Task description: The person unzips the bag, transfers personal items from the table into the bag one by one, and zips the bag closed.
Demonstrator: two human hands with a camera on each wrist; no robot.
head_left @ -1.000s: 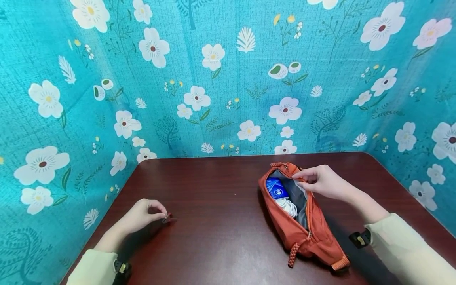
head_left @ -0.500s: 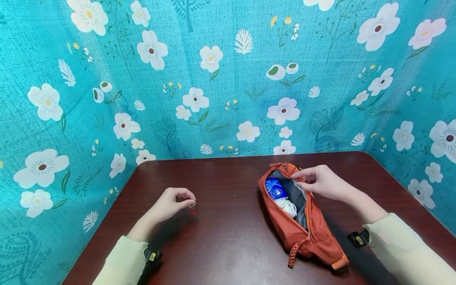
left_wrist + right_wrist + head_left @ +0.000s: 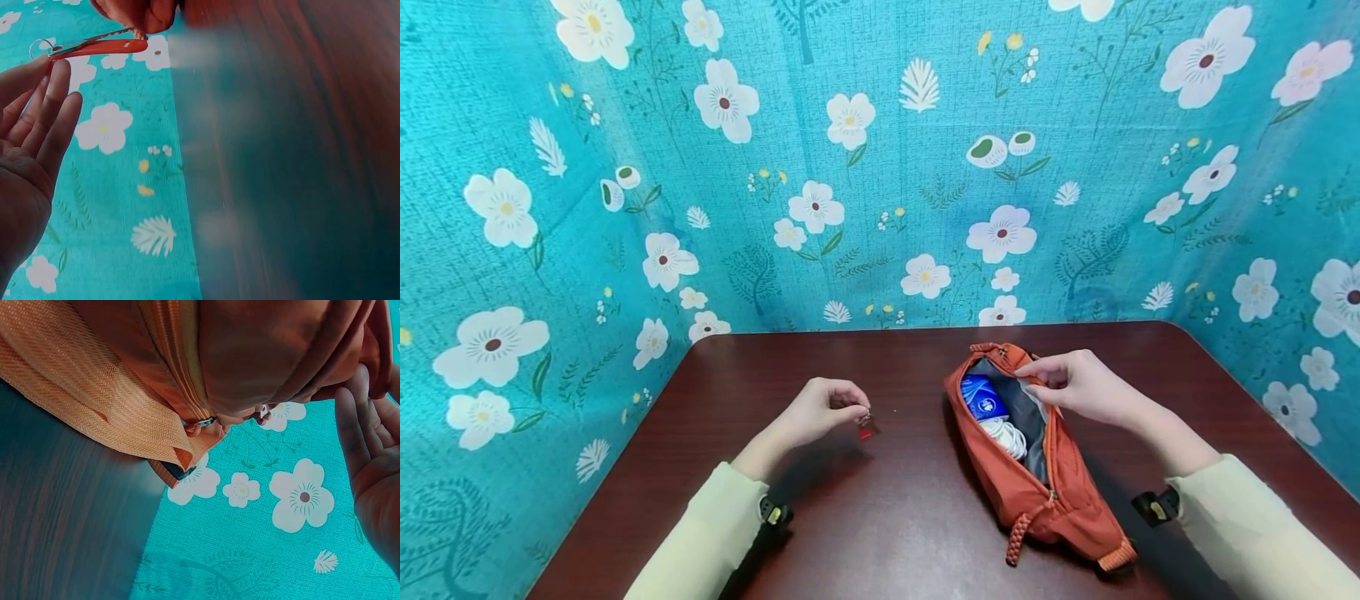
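Observation:
My left hand (image 3: pixel 816 412) pinches a ring between thumb and fingertips, over the table left of the bag. From that key ring (image 3: pixel 42 45) a silver toothed piece like a key (image 3: pixel 84 45) and a red slim piece (image 3: pixel 103 47) extend in the left wrist view. An orange-red bag (image 3: pixel 988 479) lies unzipped on the table, its grey lining exposed. Inside are a blue packet (image 3: pixel 983 397) and a coiled white cable (image 3: pixel 1006 437). With thumb and fingers, my right hand (image 3: pixel 1086 387) pinches the bag's right edge, holding the mouth apart.
The dark red-brown table (image 3: pixel 820 533) has rounded far corners. A blue floral cloth (image 3: pixel 880 192) hangs behind it and along both sides. A braided zip pull (image 3: pixel 1018 537) dangles from the bag's near end, beside an orange strap (image 3: pixel 1117 554).
My left hand has moved right across the table, carrying the key ring nearer the bag; its red piece now hangs below the fingers. My right hand keeps its grip on the bag's edge.

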